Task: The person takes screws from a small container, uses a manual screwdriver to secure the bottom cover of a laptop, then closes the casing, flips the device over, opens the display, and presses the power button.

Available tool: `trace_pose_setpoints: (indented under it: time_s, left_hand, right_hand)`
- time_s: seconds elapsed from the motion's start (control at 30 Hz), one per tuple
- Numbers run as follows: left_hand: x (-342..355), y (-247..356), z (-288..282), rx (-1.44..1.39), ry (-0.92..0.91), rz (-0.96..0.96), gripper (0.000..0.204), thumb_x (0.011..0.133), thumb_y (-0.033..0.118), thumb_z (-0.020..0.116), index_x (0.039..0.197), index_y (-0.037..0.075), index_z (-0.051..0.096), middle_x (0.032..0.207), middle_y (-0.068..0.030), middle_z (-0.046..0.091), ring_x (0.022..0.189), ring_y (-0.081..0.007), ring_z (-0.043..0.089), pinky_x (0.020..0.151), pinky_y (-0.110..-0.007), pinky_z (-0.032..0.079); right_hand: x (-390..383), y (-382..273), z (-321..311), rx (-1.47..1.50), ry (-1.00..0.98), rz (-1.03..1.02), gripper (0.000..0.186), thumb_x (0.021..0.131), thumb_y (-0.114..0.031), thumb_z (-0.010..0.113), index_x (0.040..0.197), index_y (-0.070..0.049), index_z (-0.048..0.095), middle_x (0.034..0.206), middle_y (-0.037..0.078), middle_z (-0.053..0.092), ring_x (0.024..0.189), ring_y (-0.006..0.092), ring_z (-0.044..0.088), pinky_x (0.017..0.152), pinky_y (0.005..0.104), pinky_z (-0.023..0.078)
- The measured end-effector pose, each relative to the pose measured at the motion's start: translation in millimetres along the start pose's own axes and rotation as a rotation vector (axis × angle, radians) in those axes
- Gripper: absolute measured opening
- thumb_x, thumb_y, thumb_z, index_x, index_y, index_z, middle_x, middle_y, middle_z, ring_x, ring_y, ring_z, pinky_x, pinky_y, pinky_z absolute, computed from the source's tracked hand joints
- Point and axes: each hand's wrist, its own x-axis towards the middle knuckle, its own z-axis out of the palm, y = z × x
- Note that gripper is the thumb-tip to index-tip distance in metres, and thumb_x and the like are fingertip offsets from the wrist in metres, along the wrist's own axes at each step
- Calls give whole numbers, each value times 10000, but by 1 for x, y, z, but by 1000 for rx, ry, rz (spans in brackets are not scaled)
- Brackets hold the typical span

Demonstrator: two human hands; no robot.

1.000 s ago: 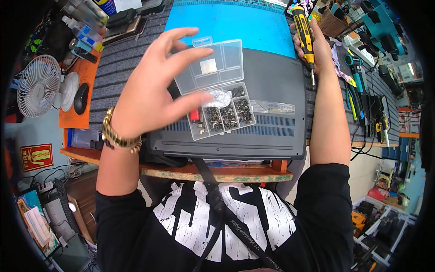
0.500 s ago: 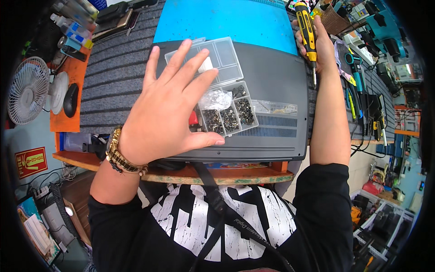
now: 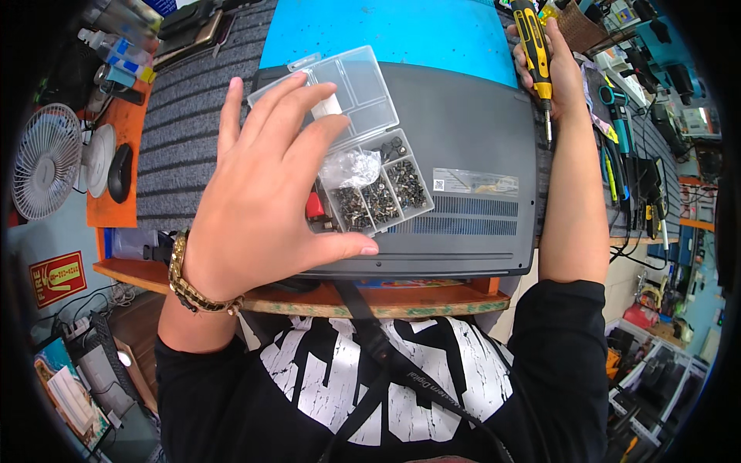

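Your left hand [image 3: 258,189], splayed wide, is at the left edge of the screw box [image 3: 393,194]; your right hand [image 3: 566,83] grips a screwdriver [image 3: 534,50].

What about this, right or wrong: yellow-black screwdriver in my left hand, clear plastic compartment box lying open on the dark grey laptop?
Not quite: the head view shows the yellow-black screwdriver in your right hand. The clear compartment box does lie open on the dark grey laptop.
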Motion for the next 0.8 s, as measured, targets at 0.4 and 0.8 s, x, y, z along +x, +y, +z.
trace_pose_setpoints:
  time_s: [0.4, 0.8]
  left_hand:
    - [8, 16, -4, 82, 228, 84, 853, 692, 835, 900, 1169, 133, 812, 1366, -59, 767, 1305, -335, 657, 1147, -528, 312]
    - [6, 10, 0, -78, 32, 161, 605, 744, 634, 941, 1087, 146, 845, 1235, -9, 780, 1106, -267, 671, 1004, -493, 359]
  right_hand:
    - [-1, 1, -1, -32, 2, -18, 785, 1223, -673, 380, 1483, 21, 641, 819, 14, 643, 552, 55, 576, 489, 186, 504]
    - [-3, -2, 6, -68, 19, -39, 761, 1226, -662, 387, 1463, 11, 650, 816, 9, 639, 550, 50, 565, 486, 188, 490]
